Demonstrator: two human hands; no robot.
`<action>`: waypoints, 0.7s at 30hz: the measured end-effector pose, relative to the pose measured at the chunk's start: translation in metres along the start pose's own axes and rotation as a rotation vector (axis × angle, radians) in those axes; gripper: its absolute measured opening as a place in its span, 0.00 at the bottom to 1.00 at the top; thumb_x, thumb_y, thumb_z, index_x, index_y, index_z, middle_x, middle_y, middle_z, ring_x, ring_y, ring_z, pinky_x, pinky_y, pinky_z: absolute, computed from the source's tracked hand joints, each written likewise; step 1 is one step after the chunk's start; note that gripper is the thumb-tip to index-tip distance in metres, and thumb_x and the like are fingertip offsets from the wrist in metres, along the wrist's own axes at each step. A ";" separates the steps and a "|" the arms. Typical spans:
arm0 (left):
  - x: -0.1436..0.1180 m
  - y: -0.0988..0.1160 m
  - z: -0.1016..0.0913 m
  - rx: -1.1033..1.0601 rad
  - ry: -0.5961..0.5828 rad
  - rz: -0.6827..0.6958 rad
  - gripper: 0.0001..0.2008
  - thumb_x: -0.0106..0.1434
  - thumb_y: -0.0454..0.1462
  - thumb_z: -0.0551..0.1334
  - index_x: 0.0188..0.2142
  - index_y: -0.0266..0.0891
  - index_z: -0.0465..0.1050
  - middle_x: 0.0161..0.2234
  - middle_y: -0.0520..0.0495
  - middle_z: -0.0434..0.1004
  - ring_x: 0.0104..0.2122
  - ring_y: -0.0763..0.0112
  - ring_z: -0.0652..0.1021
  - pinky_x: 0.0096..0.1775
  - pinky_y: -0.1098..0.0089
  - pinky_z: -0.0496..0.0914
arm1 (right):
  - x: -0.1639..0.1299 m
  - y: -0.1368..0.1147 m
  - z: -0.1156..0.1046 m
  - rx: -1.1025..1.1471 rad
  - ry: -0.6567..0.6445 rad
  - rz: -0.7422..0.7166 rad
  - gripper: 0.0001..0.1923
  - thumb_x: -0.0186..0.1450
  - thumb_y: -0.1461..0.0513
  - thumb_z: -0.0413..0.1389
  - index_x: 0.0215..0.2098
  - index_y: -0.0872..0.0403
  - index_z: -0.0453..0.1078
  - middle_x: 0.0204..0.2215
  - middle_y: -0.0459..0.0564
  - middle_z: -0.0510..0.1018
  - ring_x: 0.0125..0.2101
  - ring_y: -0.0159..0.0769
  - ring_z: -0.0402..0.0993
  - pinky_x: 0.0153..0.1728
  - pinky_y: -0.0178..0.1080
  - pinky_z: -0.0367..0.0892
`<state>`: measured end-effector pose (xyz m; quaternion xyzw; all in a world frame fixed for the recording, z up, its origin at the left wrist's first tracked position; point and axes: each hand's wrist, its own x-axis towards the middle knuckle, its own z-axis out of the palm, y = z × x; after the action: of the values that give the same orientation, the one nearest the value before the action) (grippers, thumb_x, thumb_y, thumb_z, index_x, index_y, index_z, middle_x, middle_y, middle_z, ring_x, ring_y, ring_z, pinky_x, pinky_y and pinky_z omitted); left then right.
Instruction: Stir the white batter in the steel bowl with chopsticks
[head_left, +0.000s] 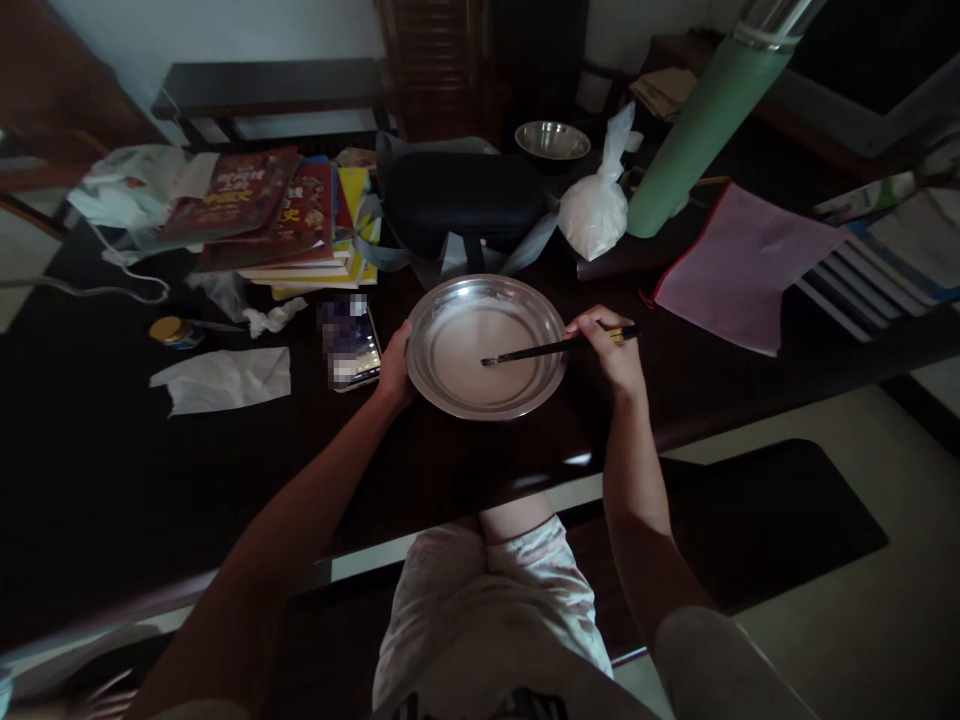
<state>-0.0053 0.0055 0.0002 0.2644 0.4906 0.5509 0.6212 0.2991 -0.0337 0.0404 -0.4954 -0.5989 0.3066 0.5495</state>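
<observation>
A round metal bowl (487, 408) sits on the dark table in front of me, with a pale, whitish layer covering its bottom. My left hand (396, 368) grips the bowl's left rim, its fingers partly hidden behind the side. On the right, my right hand (613, 350) is closed around a slim dark brush (540, 350). The brush slants over the bowl's right rim, and its tip is over the whitish layer near the middle; whether it touches is hard to tell. Just left of my left hand lies a phone (364, 345), its screen lit and partly blurred out.
Stacked books (277, 215), a crumpled tissue (274, 316), a white paper sheet (225, 380) and a small yellow-lidded jar (176, 332) lie left. Behind the bowl are a black case (465, 195), a tied bag of white powder (596, 215), a green bottle (705, 140) and another metal bowl (553, 142).
</observation>
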 end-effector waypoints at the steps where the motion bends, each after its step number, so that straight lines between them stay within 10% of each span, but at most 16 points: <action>1: 0.000 0.000 0.000 0.001 0.003 0.003 0.19 0.58 0.54 0.71 0.34 0.42 0.78 0.30 0.47 0.83 0.45 0.53 0.84 0.49 0.58 0.79 | 0.000 0.000 0.000 -0.004 -0.043 -0.009 0.24 0.65 0.38 0.62 0.27 0.47 0.79 0.26 0.45 0.82 0.31 0.38 0.81 0.38 0.43 0.76; 21: 0.000 0.000 0.000 -0.021 0.011 0.017 0.17 0.57 0.52 0.70 0.34 0.42 0.78 0.31 0.46 0.83 0.46 0.53 0.84 0.49 0.58 0.79 | 0.000 0.000 -0.001 -0.010 -0.025 -0.024 0.24 0.65 0.38 0.62 0.28 0.47 0.79 0.27 0.45 0.82 0.32 0.38 0.80 0.38 0.44 0.76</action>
<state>-0.0055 0.0059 -0.0003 0.2588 0.4859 0.5627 0.6166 0.3004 -0.0337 0.0402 -0.4870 -0.6130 0.3034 0.5431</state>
